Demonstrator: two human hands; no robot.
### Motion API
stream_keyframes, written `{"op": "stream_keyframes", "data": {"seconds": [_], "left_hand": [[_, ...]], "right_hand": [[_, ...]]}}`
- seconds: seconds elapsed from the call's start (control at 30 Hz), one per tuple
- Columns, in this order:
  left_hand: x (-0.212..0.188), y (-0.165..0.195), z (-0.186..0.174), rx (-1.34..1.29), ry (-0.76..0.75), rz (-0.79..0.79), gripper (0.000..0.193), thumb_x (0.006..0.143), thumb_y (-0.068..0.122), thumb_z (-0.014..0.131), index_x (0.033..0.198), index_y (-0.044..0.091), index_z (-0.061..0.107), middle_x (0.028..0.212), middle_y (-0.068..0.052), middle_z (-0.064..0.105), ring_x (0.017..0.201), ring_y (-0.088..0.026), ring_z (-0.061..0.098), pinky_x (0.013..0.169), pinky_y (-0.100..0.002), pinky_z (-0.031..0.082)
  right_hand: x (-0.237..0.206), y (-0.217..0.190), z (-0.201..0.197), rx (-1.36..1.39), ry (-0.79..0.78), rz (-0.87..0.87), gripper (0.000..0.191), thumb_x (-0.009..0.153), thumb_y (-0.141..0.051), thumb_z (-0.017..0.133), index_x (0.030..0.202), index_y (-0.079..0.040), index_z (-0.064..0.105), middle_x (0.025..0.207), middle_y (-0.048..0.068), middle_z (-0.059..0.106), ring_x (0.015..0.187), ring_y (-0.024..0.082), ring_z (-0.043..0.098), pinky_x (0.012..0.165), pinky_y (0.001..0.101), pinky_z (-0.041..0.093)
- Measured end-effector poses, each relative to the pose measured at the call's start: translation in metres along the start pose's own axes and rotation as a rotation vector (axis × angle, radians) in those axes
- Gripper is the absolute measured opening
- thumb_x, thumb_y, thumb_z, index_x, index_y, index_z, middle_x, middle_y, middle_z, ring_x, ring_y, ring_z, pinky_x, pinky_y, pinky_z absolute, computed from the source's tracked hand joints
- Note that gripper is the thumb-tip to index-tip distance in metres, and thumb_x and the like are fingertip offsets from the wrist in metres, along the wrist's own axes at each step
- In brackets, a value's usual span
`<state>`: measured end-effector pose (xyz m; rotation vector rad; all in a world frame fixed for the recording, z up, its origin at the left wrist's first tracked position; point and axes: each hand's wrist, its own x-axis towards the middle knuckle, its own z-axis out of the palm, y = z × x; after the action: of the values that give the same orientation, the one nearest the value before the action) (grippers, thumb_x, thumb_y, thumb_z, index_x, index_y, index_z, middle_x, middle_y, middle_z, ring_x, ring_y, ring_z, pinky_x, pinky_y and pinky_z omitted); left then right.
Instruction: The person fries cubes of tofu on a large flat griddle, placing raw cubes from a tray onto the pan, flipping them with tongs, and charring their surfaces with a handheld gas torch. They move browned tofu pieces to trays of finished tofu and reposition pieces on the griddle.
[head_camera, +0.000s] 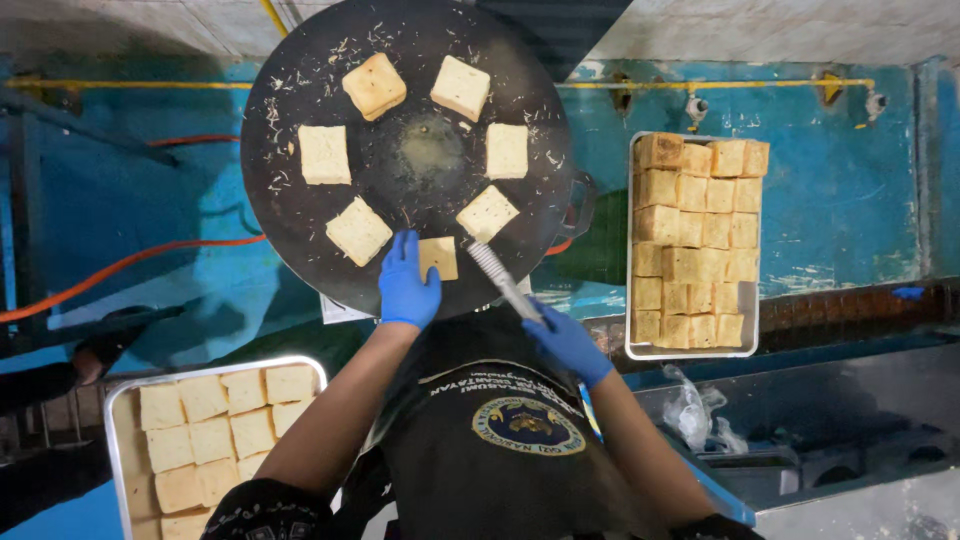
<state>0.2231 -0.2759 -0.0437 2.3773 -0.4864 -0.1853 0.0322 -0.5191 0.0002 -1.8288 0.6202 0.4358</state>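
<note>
Gloved hands, left (408, 285) on bread square (439, 257), right (566, 340) gripping tongs (503, 280)

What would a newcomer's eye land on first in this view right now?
The big round black griddle at top centre, ringed with pale bread squares. At its near edge the blue-gloved left hand touches one square, while the right hand holds a metal tool. Trays of bread sit at right and lower left.
</note>
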Motion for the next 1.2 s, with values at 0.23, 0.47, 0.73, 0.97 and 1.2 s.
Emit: {"op": "stream_keyframes", "data": {"seconds": [0.23,0.47,0.73,0.97,1.2], "left_hand": [[0.060,0.058,0.036,0.143,-0.282,0.138,0.066,0.086,0.019,0.064,0.147,0.003,0.046,0.159,-0.021,0.038,0.138,-0.040,0.045,0.110,-0.054,0.039],[0.090,0.071,0.055,0.315,-0.468,0.038,0.083,0.082,0.023,0.062,0.155,-0.001,0.028,0.162,-0.020,0.026,0.146,-0.037,0.033,0.114,-0.055,0.032],[0.091,0.059,0.048,0.068,-0.347,-0.010,0.072,0.085,0.013,0.058,0.154,0.010,0.039,0.156,-0.018,0.046,0.138,-0.038,0.047,0.113,-0.048,0.038],[0.096,0.053,0.042,-0.639,-0.296,-0.177,0.072,0.087,0.009,0.052,0.156,0.018,0.035,0.137,-0.023,0.060,0.127,-0.039,0.059,0.108,-0.043,0.044],[0.100,0.049,0.034,-0.073,-0.269,-0.230,0.046,0.090,0.013,0.056,0.133,0.027,0.066,0.138,-0.008,0.066,0.130,-0.034,0.060,0.109,-0.048,0.044]], "right_hand": [[0.026,-0.007,-0.062,0.053,-0.070,0.283,0.058,0.100,-0.049,0.060,0.135,-0.003,0.063,0.085,0.010,0.070,0.058,0.015,0.063,0.055,0.0307,0.054],[0.046,-0.050,-0.081,-0.061,-0.149,0.287,0.058,0.095,-0.049,0.054,0.140,-0.013,0.057,0.087,0.006,0.068,0.056,0.018,0.064,0.053,0.0321,0.053],[0.063,-0.042,-0.072,0.029,-0.125,0.113,0.055,0.095,-0.040,0.063,0.135,-0.003,0.065,0.089,0.007,0.072,0.061,0.012,0.061,0.055,0.0292,0.051],[0.039,-0.027,-0.073,-0.528,0.308,-0.295,0.055,0.087,-0.026,0.077,0.139,-0.015,0.063,0.095,0.020,0.072,0.079,0.034,0.069,0.068,0.0420,0.055],[0.021,-0.029,-0.060,-1.064,0.258,-0.227,0.065,0.097,-0.019,0.068,0.157,-0.028,0.042,0.109,0.015,0.068,0.090,0.036,0.069,0.075,0.0486,0.056]]}}
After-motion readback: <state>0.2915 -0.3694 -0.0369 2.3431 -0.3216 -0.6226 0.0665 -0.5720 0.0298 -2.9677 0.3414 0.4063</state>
